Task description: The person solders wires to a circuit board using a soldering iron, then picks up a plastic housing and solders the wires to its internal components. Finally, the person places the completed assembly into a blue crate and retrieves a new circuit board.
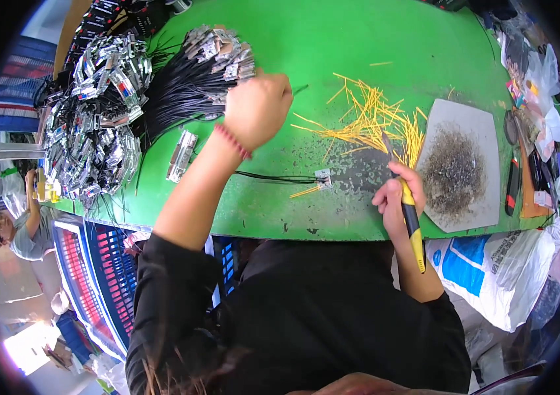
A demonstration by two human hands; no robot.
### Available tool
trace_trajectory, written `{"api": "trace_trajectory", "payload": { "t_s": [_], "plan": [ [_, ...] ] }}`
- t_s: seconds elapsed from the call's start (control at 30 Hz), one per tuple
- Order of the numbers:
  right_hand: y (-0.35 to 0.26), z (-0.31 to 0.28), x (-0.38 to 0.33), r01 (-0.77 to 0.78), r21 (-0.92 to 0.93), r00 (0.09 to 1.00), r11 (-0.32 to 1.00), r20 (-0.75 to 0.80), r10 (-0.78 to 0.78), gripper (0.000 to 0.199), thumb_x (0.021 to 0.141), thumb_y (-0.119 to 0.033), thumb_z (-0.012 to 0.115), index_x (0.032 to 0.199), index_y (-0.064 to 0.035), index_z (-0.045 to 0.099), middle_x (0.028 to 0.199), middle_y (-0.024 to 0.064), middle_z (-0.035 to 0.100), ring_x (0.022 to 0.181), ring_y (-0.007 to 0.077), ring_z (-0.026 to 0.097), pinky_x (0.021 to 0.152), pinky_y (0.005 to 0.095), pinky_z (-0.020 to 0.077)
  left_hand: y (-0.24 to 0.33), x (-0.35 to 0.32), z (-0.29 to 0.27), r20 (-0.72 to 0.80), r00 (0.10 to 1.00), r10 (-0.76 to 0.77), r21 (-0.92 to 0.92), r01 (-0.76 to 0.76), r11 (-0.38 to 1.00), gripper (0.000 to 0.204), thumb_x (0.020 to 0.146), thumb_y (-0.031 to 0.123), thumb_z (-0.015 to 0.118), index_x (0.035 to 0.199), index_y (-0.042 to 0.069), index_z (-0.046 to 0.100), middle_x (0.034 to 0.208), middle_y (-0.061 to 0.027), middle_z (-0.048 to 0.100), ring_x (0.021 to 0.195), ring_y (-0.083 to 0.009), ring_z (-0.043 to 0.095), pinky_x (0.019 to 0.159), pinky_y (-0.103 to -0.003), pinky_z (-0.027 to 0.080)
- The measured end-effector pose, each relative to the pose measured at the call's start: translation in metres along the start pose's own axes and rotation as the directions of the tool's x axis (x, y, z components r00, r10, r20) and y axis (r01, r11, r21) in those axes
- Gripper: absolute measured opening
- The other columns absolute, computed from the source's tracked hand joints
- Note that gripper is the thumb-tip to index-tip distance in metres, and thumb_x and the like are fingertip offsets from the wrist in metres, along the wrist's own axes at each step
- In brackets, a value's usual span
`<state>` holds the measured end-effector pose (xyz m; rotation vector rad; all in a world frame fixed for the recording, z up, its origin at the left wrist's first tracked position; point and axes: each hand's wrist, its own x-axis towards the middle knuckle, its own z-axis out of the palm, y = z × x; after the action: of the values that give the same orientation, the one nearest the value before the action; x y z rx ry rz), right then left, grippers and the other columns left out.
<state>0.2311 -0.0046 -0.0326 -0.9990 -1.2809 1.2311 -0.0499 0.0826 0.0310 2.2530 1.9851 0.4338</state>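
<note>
My left hand [259,108] is curled closed beside a bundle of black cables [184,92] with silver metal ends; whatever its fingers hold is hidden. In my right hand [398,194] is a slim tool with a yellow-and-black handle [413,230], its narrow dark tip pointing away from me at a loose pile of thin yellow strips [375,115]. Between my hands, a small metal piece [323,178] lies with black wires running left from it and two yellow strips beside it. A separate silver metal part [182,156] rests next to my left forearm.
A large heap of silver metal parts on cables [105,118] fills the green table's left end. To the right sits a grey board [484,131] covered with dark crumbs, with a red-and-black tool [512,184] and plastic bags [543,85] beyond. Another person [26,227] is at far left.
</note>
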Motion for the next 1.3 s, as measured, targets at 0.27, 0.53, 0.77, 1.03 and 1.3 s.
{"api": "trace_trajectory", "payload": {
  "t_s": [0.27, 0.53, 0.77, 1.03, 1.3],
  "plan": [
    [-0.032, 0.054, 0.039, 0.211, -0.05, 0.967, 0.976, 0.157, -0.2, 0.04, 0.082, -0.001, 0.073, 0.118, -0.0059, 0.058, 0.091, 0.0084, 0.07, 0.076, 0.0099, 0.066, 0.063, 0.0211, 0.0498, 0.046, -0.088, -0.018, -0.097, 0.991, 0.088, -0.274, -0.112, 0.955, 0.007, 0.081, 0.01, 0.065, 0.083, 0.008, 0.059, 0.076, -0.0092, 0.061, 0.067, -0.0307, 0.062, 0.056, -0.04, 0.05],
    [-0.022, 0.066, 0.046, 0.274, -0.072, 0.948, 0.959, 0.185, -0.257, 0.036, 0.08, 0.011, 0.063, 0.112, -0.0035, 0.058, 0.066, -0.0008, 0.057, 0.058, 0.0033, 0.052, 0.055, 0.018, 0.0434, 0.054, -0.096, -0.013, -0.125, 0.984, 0.128, -0.295, -0.16, 0.942, 0.012, 0.075, 0.008, 0.07, 0.082, 0.007, 0.061, 0.098, -0.0095, 0.062, 0.076, -0.0278, 0.064, 0.062, -0.038, 0.052],
    [-0.031, 0.071, 0.047, 0.369, -0.191, 0.915, 0.91, 0.246, -0.32, 0.036, 0.08, 0.008, 0.065, 0.114, -0.0036, 0.058, 0.069, -0.0021, 0.059, 0.063, 0.0049, 0.058, 0.057, 0.0186, 0.0455, 0.054, -0.095, -0.005, -0.087, 0.959, 0.27, -0.296, -0.284, 0.912, 0.015, 0.072, 0.001, 0.067, 0.084, 0.007, 0.062, 0.099, -0.0101, 0.062, 0.083, -0.0288, 0.062, 0.069, -0.039, 0.052],
    [-0.047, 0.054, 0.018, 0.328, -0.183, 0.894, 0.927, 0.377, -0.242, 0.038, 0.075, 0.003, 0.076, 0.11, -0.0008, 0.061, 0.09, 0.011, 0.069, 0.075, 0.0135, 0.069, 0.064, 0.0239, 0.053, 0.053, -0.096, 0.006, -0.043, 0.979, 0.197, -0.23, -0.202, 0.952, 0.009, 0.074, 0.002, 0.063, 0.082, 0.006, 0.061, 0.081, -0.0079, 0.061, 0.076, -0.029, 0.062, 0.063, -0.039, 0.05],
    [-0.026, 0.055, 0.014, 0.235, -0.12, 0.946, 0.965, 0.257, -0.199, 0.027, 0.083, 0.006, 0.066, 0.109, -0.0009, 0.059, 0.086, 0.0093, 0.068, 0.073, 0.0123, 0.068, 0.066, 0.0232, 0.0527, 0.052, -0.093, 0.0, -0.114, 0.97, 0.217, -0.498, -0.245, 0.832, 0.018, 0.072, 0.004, 0.072, 0.088, 0.004, 0.066, 0.081, -0.0103, 0.065, 0.075, -0.0274, 0.064, 0.063, -0.034, 0.05]
  ]
}}
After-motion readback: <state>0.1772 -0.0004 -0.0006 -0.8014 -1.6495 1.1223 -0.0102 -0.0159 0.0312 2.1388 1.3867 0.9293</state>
